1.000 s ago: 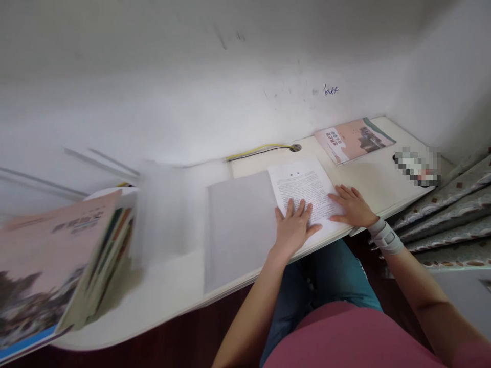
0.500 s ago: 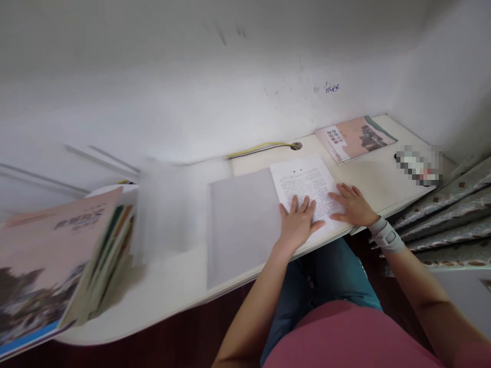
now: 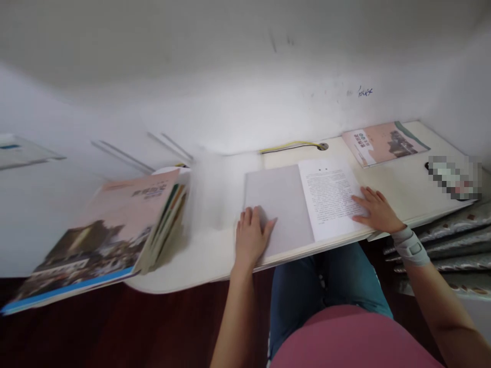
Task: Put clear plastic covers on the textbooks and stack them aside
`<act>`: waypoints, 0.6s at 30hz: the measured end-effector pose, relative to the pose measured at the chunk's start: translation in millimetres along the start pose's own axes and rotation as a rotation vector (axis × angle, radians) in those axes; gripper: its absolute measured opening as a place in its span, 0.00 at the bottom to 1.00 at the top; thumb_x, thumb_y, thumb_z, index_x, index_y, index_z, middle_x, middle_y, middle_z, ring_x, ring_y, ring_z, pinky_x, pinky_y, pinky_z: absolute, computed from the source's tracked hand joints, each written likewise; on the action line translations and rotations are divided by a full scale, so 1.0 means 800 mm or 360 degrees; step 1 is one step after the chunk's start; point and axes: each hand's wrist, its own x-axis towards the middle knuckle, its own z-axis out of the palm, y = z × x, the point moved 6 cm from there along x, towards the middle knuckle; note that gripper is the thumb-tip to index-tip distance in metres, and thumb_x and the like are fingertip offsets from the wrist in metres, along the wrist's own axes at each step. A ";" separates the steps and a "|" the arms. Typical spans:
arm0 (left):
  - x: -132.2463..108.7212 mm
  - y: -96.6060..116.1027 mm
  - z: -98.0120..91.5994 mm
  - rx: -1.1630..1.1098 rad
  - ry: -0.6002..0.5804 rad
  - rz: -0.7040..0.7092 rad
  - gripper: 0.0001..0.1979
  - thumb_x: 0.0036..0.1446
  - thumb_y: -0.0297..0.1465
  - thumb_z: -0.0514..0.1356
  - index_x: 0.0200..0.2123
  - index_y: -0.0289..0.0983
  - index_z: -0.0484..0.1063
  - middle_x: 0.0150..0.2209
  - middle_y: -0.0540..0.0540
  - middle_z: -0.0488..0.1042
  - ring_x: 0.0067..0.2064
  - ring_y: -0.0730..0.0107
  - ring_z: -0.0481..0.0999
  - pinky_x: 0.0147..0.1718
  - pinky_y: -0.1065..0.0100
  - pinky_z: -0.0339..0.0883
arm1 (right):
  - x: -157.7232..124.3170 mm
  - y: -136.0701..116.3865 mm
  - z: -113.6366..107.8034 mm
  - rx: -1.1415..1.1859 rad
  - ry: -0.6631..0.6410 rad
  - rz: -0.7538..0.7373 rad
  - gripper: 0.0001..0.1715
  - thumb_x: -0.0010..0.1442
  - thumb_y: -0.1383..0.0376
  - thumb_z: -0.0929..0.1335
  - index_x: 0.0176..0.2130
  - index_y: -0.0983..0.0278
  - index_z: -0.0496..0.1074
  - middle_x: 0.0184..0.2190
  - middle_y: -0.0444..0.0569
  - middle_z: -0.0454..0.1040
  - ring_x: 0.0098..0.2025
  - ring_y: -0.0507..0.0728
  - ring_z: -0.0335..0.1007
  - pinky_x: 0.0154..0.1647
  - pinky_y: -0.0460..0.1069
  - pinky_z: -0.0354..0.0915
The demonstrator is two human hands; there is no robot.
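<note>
My left hand [image 3: 251,236] lies flat with fingers apart on the left edge of a grey sheet [image 3: 282,204] on the white desk [image 3: 199,258]. My right hand [image 3: 378,209] rests open on the right side of a printed white page [image 3: 330,197] that lies beside and partly over the grey sheet. A pale band wraps my right wrist. Neither hand holds anything.
A stack of books [image 3: 115,235] with a pink cover overhangs the desk's left end. A pink booklet [image 3: 383,142] lies at the back right. A yellow cable [image 3: 287,147] runs into a desk hole. Patterned fabric [image 3: 452,230] hangs at the right.
My left hand slid left off the printed page onto the grey sheet's left edge. The camera turned left. My right hand stayed on the page.
</note>
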 end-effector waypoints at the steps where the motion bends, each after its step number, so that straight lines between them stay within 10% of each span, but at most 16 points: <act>1: -0.001 -0.017 -0.001 -0.0051 0.0033 -0.0004 0.38 0.59 0.51 0.48 0.62 0.26 0.57 0.63 0.25 0.56 0.65 0.42 0.53 0.58 0.43 0.54 | -0.001 0.001 0.000 -0.0002 -0.0006 0.0005 0.37 0.58 0.44 0.63 0.60 0.59 0.64 0.65 0.58 0.56 0.66 0.67 0.48 0.62 0.62 0.48; 9: 0.004 -0.056 0.005 -0.0194 0.0050 0.0104 0.40 0.60 0.53 0.44 0.61 0.26 0.57 0.61 0.26 0.60 0.65 0.45 0.53 0.59 0.44 0.53 | 0.002 -0.073 -0.022 -0.0103 0.0052 -0.0214 0.29 0.66 0.57 0.57 0.61 0.64 0.61 0.66 0.58 0.52 0.67 0.64 0.45 0.63 0.64 0.44; 18: 0.000 -0.086 0.003 -0.0231 -0.0037 0.0088 0.35 0.60 0.47 0.46 0.62 0.27 0.55 0.63 0.29 0.58 0.66 0.47 0.53 0.61 0.46 0.51 | 0.021 -0.127 0.000 -0.0122 0.0038 -0.0084 0.35 0.64 0.47 0.57 0.62 0.62 0.60 0.64 0.62 0.57 0.64 0.68 0.51 0.61 0.67 0.46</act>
